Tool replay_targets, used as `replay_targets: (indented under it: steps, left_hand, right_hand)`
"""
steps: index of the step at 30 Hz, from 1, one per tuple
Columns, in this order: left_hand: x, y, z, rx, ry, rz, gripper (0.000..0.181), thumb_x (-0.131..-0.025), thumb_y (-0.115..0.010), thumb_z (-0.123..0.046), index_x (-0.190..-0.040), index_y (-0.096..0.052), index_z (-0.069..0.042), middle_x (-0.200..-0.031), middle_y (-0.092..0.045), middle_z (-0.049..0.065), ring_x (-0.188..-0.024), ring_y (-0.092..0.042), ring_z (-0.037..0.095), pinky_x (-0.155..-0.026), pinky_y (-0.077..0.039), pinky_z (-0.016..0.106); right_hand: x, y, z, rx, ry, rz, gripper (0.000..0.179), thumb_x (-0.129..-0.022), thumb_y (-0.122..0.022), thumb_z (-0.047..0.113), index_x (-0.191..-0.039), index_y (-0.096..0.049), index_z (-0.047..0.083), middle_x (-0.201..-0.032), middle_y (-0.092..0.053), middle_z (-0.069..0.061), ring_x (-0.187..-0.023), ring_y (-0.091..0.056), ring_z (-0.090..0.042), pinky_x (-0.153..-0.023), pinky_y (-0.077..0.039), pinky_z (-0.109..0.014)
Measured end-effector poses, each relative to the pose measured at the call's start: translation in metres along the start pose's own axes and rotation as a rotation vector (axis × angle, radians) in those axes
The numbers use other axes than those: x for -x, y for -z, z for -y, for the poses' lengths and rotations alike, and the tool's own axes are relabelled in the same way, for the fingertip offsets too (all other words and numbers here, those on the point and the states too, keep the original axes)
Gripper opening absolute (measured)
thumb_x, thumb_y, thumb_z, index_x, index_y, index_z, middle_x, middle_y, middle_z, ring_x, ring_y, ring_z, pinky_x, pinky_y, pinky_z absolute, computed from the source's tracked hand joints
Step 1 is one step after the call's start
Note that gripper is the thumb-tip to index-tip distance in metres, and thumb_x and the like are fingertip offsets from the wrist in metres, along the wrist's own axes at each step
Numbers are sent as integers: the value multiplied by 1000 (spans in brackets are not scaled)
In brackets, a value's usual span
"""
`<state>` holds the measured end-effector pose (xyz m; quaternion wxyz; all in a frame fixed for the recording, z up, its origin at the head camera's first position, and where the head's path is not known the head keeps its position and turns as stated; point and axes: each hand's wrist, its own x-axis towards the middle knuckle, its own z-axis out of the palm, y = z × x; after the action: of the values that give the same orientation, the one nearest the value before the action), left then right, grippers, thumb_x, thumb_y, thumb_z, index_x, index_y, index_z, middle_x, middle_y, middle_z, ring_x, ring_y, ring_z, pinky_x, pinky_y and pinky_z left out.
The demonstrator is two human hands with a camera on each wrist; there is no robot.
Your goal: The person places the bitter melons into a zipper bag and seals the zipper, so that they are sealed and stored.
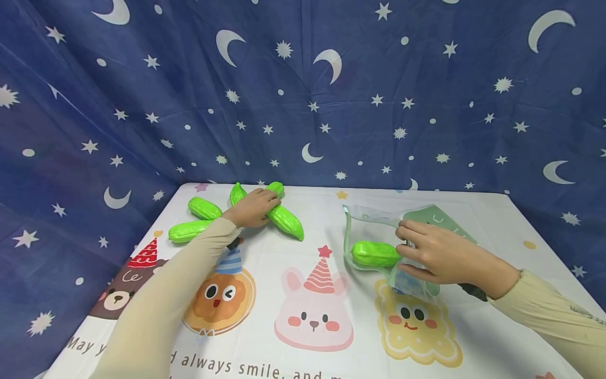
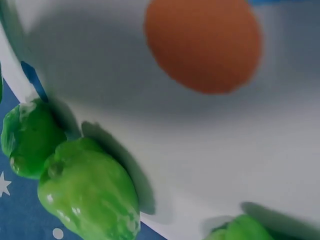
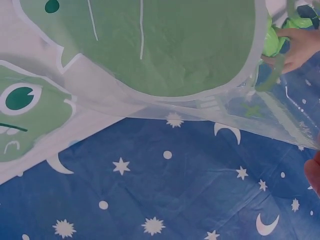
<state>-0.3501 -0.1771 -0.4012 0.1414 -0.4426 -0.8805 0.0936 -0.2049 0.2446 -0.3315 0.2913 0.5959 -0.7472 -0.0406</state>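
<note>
My left hand is at a group of bright green, ridged toy bitter melons on the left of the table. Its fingers curl over the upper end of one bitter melon, whose pointed tip slants toward the front right. Close around it lie another bitter melon, a long one and several more, partly covered by the hand. On the right, my right hand grips the edge of a clear plastic bag, its mouth spread wide toward the left. Inside the bag's mouth rests a bitter melon, its right end hidden by fingers.
A white tablecloth with printed cartoon faces covers the table. Behind and to the left hangs a dark blue curtain with moons and stars, meeting the table's back edge. A green printed figure shows near the bag.
</note>
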Motion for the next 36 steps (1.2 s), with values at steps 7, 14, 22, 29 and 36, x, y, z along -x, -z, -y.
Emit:
replay_targets:
  steps: [7, 14, 22, 29, 36]
  left_hand:
    - [11, 7, -1, 28, 35, -5, 46, -81, -71, -27, -118, -58, -2, -106, -60, 12, -103, -56, 27, -99, -42, 44]
    - [23, 11, -2, 52, 98, -46, 48, -79, -74, -33, -113, -59, -3, -103, -60, 11, -101, -57, 28, -99, -41, 44]
    - [39, 21, -7, 88, 169, -103, 47, -76, -75, -36, -107, -60, -4, -99, -61, 10, -97, -58, 27, -98, -42, 45]
    - [48, 33, -20, 76, 188, -178, 48, -77, -73, -41, -104, -60, -4, -95, -61, 10, -93, -58, 27, -96, -43, 43]
    - [49, 38, -37, 63, 170, -260, 49, -78, -71, -42, -104, -61, -2, -96, -62, 11, -96, -58, 28, -95, -44, 43]
  right_hand:
    - [0, 1, 0, 2, -2, 8, 41, -99, -30, 38, -76, -55, 15, -85, -49, -4, -78, -43, -16, -65, -41, -29]
    - [-2, 2, 1, 1, -2, 13, 41, -99, -29, 38, -76, -54, 14, -85, -49, -4, -78, -42, -16, -64, -40, -29]
    - [-2, 2, 1, -3, -4, 15, 42, -100, -29, 38, -77, -55, 14, -85, -49, -4, -78, -43, -16, -64, -41, -29]
    - [-2, 0, 0, -6, -1, 7, 41, -99, -29, 37, -76, -54, 14, -85, -49, -5, -78, -43, -16, -65, -41, -29]
    - [-4, 0, 0, -3, 3, 7, 40, -99, -29, 37, -77, -53, 14, -86, -49, -5, -79, -44, -17, -66, -42, -30]
